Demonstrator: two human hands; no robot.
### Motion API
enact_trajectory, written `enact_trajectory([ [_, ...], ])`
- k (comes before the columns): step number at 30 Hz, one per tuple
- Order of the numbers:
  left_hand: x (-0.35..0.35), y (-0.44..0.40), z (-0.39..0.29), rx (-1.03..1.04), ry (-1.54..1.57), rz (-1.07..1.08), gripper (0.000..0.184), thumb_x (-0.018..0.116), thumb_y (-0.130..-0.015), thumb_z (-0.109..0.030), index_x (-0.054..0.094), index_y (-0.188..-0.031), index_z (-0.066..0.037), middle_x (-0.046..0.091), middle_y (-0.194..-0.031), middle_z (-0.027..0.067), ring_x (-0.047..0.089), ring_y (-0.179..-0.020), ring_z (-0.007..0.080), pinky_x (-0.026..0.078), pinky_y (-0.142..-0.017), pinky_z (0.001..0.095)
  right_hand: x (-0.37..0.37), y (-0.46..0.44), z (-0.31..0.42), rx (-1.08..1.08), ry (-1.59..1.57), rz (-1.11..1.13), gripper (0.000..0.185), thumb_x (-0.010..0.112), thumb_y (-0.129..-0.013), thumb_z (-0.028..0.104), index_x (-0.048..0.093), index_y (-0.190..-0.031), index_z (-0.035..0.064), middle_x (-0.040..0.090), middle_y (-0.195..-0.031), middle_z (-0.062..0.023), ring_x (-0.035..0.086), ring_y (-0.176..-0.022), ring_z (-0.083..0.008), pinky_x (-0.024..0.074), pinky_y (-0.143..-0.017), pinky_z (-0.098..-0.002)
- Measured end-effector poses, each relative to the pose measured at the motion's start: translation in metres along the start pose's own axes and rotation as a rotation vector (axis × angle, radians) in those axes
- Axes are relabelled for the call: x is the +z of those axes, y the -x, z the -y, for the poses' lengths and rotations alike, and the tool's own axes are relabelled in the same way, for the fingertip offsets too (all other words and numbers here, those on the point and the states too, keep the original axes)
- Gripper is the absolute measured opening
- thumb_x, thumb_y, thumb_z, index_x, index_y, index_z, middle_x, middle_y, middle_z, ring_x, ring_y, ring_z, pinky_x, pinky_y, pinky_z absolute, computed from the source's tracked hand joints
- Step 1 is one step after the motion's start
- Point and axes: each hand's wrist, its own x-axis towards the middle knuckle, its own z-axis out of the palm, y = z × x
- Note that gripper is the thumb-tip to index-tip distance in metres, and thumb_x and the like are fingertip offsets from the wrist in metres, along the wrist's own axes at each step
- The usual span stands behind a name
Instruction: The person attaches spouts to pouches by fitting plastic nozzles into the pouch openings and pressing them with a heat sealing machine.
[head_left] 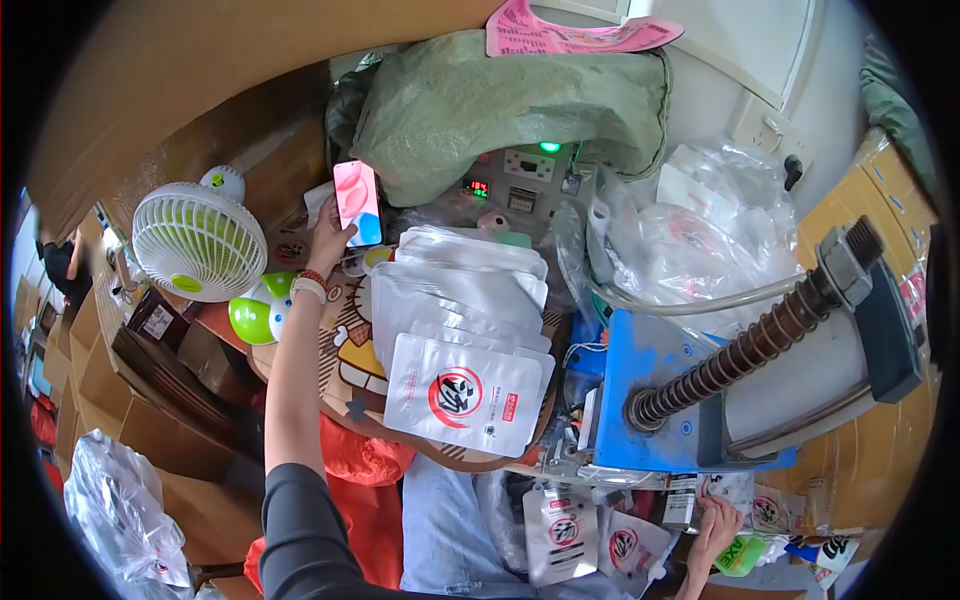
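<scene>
My left hand (328, 240) reaches to the back left and grips a smartphone (358, 205) by its lower left edge, thumb along the side. The lit screen shows a pink and blue picture. Below the phone, a fanned stack of silver foil pouches (470, 385) lies on a cartoon-printed board (345, 345); the top pouch carries a red circle with a black character. At the lower right, my right hand (715, 528) has its fingers curled down beside printed pouches (640, 545). Whatever those fingers hold, if anything, is hidden.
A white and green fan (200, 240) stands left, near a green and white round object (260, 310). On the right is a blue-based machine (640, 380) with a spring-wrapped rod (750, 340). Behind are a green cover (510, 100) and clear plastic bags (690, 240). Cardboard boxes (180, 430) line the left.
</scene>
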Motion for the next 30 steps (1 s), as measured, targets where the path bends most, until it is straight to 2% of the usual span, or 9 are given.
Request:
enact_trajectory([
  [6,0.007,-0.001,-0.003,-0.002,-0.074,-0.033,0.072,0.072,-0.079,-0.004,0.037,-0.142,-0.004,0.061,-0.125,0.0149,0.059,-0.114,0.0226,0.046,-0.096,0.0339,-0.001,-0.001,0.003,0.014,-0.017,0.011,0.038,0.037,-0.099,0.024,0.068,-0.093,0.0028,0.064,-0.099,-0.0106,0.057,-0.099,-0.0256,0.0317,-0.095,-0.0424],
  [11,0.015,0.002,-0.014,0.03,-0.222,-0.135,0.076,0.08,-0.079,-0.024,0.039,-0.139,-0.004,0.061,-0.125,0.0176,0.061,-0.112,0.028,0.047,-0.095,0.0372,0.001,-0.001,0.002,0.013,-0.017,0.014,0.037,0.038,-0.1,0.024,0.068,-0.093,0.0028,0.064,-0.099,-0.0104,0.057,-0.099,-0.0255,0.0313,-0.095,-0.0423],
  [15,0.017,0.009,-0.025,0.021,-0.298,-0.157,0.075,0.078,-0.08,-0.025,0.038,-0.14,-0.004,0.059,-0.128,0.0189,0.059,-0.116,0.0308,0.046,-0.096,0.039,-0.001,0.0,0.004,0.015,-0.018,0.02,0.037,0.038,-0.1,0.024,0.068,-0.094,0.0031,0.064,-0.099,-0.0104,0.057,-0.099,-0.0258,0.0311,-0.095,-0.0422],
  [17,0.019,0.013,-0.037,0.024,-0.412,-0.366,0.074,0.076,-0.082,-0.023,0.037,-0.141,-0.003,0.056,-0.13,0.0205,0.056,-0.118,0.0332,0.045,-0.098,0.0401,-0.001,0.0,0.003,0.009,-0.028,0.019,0.037,0.038,-0.1,0.024,0.068,-0.093,0.0032,0.064,-0.1,-0.0105,0.056,-0.099,-0.0259,0.0309,-0.096,-0.0424],
  [20,0.018,0.057,-0.107,0.115,-0.132,-0.433,0.062,0.069,-0.086,-0.012,0.039,-0.139,0.001,0.055,-0.128,0.018,0.057,-0.113,0.028,0.045,-0.097,0.0362,-0.001,0.003,0.0,0.001,-0.025,0.023,0.037,0.038,-0.1,0.025,0.068,-0.095,0.0032,0.064,-0.101,-0.0106,0.056,-0.1,-0.0261,0.0301,-0.098,-0.0427],
  [23,0.028,0.141,-0.208,0.042,0.25,-0.233,0.06,0.069,-0.084,-0.01,0.043,-0.137,-0.001,0.05,-0.133,0.0165,0.052,-0.118,0.0278,0.042,-0.1,0.0357,-0.003,0.003,0.004,-0.003,-0.045,0.043,0.036,0.039,-0.099,0.025,0.067,-0.099,0.0022,0.064,-0.103,-0.0112,0.056,-0.103,-0.0266,0.0292,-0.1,-0.0435],
  [27,0.045,0.216,-0.261,0.494,-0.613,0.332,0.082,0.076,-0.076,-0.045,0.041,-0.144,-0.012,0.036,-0.149,0.0171,0.026,-0.142,0.0378,0.016,-0.114,0.0574,0.025,0.036,-0.014,-0.013,-0.197,-0.48,0.022,0.051,-0.093,0.012,0.063,-0.103,-0.0023,0.061,-0.104,-0.0158,0.052,-0.102,-0.0321,0.0375,-0.091,-0.0388],
  [29,0.065,0.242,-0.254,0.462,-0.705,0.446,0.089,0.071,-0.075,-0.059,0.039,-0.146,-0.017,0.032,-0.152,0.0146,0.017,-0.146,0.0386,0.006,-0.111,0.0683,0.057,0.095,-0.043,-0.302,-0.397,-0.249,0.026,0.056,-0.09,0.016,0.064,-0.109,-0.0005,0.058,-0.11,-0.0197,0.051,-0.106,-0.036,0.0377,-0.094,-0.0444],
  [30,0.071,0.251,-0.25,0.463,-0.711,0.449,0.089,0.071,-0.075,-0.059,0.039,-0.146,-0.017,0.032,-0.152,0.0146,0.017,-0.146,0.0386,0.006,-0.111,0.0683,0.066,0.108,-0.028,-0.294,-0.322,-0.021,0.031,0.058,-0.09,0.019,0.062,-0.114,0.0008,0.057,-0.115,-0.0206,0.051,-0.107,-0.0376,0.0379,-0.094,-0.0472],
])
